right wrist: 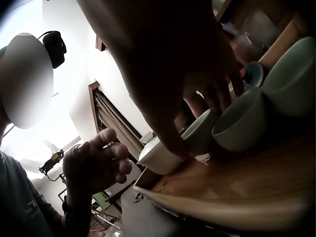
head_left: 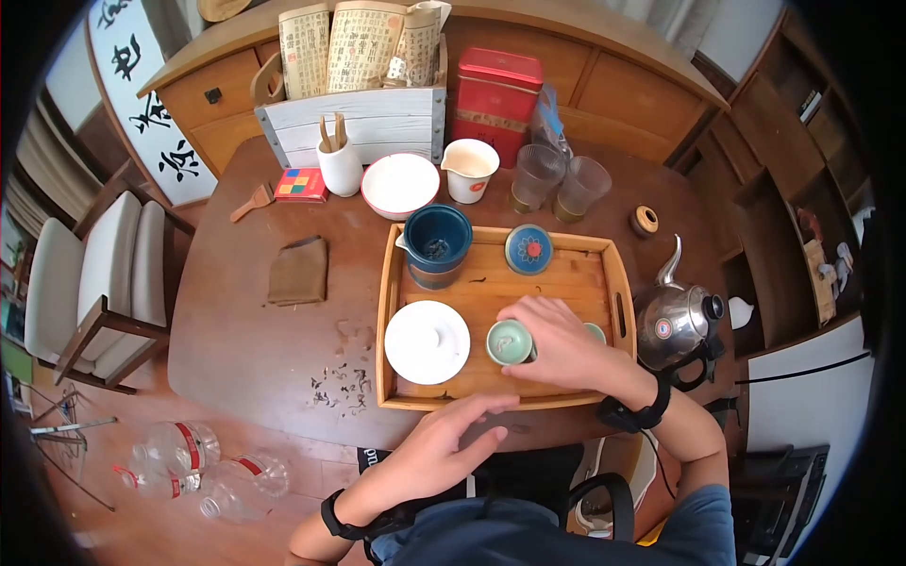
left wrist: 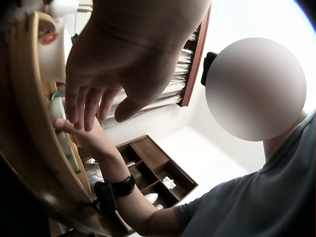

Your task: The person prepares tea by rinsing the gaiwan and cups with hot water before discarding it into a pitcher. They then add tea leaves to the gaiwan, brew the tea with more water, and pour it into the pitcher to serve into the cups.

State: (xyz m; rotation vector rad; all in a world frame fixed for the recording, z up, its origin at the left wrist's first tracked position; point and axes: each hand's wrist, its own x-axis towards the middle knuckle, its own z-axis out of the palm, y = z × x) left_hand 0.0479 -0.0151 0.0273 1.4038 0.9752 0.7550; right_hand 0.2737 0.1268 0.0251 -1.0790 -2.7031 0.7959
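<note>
On the wooden tray (head_left: 500,404), my right hand (head_left: 562,344) holds a small pale green teacup (head_left: 510,341) between thumb and fingers. Other teacups stand beside it, mostly hidden under the hand in the head view; in the right wrist view, a middle teacup (right wrist: 242,121) and a nearer teacup (right wrist: 291,79) show in a row. My left hand (head_left: 439,448) hovers at the tray's front edge, fingers extended and holding nothing. Left of the held cup sits a white lidded bowl (head_left: 427,342). Behind that is a blue teapot (head_left: 438,247) without its lid, with dark leaves inside.
The blue lid (head_left: 528,249) lies on the tray. A steel kettle (head_left: 675,325) stands just right of it. Behind are two glasses (head_left: 580,187), a white pitcher (head_left: 469,172) and a white bowl (head_left: 401,184). A folded brown cloth (head_left: 298,272) and scattered tea leaves (head_left: 342,387) lie left.
</note>
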